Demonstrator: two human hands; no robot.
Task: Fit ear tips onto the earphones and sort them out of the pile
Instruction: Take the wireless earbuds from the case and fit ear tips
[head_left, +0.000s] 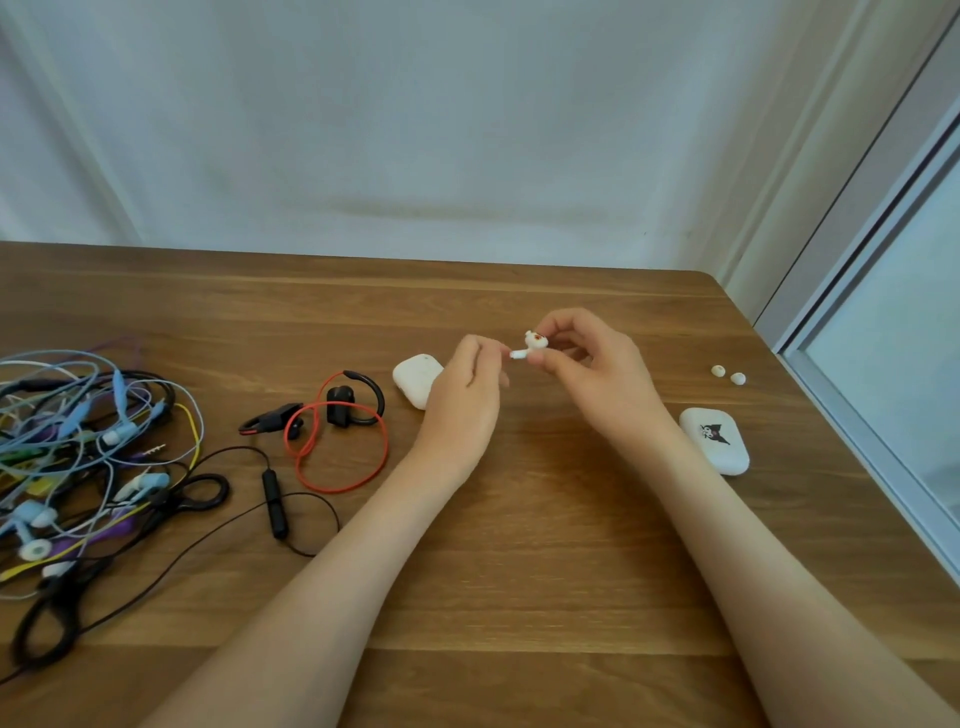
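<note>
A white earbud (531, 347) is being held above the middle of the table (519, 571), pinched at its head between the thumb and curled fingers of the right hand (597, 374). Its long axis is lying close to level. The stem is being pointed toward 9 o'clock, straight at the left hand (462, 395), and the rounded head, marked with a little red, is being turned up toward 12 o'clock. The stem's free end is being pinched between the left thumb and forefinger, with the other left fingers curled under. Whether a tip is already seated cannot be told, since the nozzle is being covered by the right fingers.

Two loose ear tips (718, 370) are lying side by side at 3 o'clock from the right hand, well apart from it and near the table's right edge. The right hand is the nearer one, so a reach for a tip is judged to fall to it, with the earbud being left in the left pinch.

Both forearms are being brought in from 6 o'clock, converging on the earbud with the wrists lifted off the wood. The pile (78, 457) of tangled wired earphones is lying far off at 9 o'clock, well apart from both hands.
</note>
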